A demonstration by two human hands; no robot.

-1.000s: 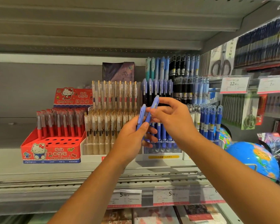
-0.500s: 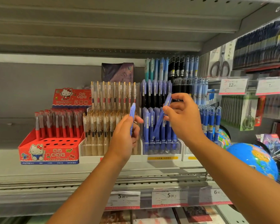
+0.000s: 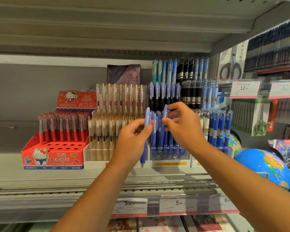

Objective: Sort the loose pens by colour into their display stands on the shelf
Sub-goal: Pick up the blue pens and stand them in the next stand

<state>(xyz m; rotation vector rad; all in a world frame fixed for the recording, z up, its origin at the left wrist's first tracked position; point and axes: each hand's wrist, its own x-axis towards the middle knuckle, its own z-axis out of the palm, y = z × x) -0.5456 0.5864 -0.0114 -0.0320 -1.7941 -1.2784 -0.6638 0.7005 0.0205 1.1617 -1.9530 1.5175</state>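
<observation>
My left hand (image 3: 133, 139) grips one loose periwinkle-blue pen (image 3: 146, 126) upright, its tip hanging down in front of the shelf edge. My right hand (image 3: 182, 126) pinches the top of another periwinkle pen (image 3: 165, 113) that stands among the front row of the blue pen stand (image 3: 169, 155). That stand's tiers hold periwinkle and black-barrelled pens. Left of it sits a clear-and-gold pen stand (image 3: 99, 153), then a red cartoon-cat stand (image 3: 53, 156) with red pens and several empty holes.
A darker blue pen stand (image 3: 219, 128) and a tall rack of black and light-blue pens (image 3: 192, 77) are to the right. A globe (image 3: 264, 166) sits at the right edge. Price tags (image 3: 177, 205) line the shelf front; packaged scissors (image 3: 231, 67) hang at upper right.
My right hand has lowered its pen upright into the blue stand's front row. My left hand has moved right with its pen, closer to the stand.
</observation>
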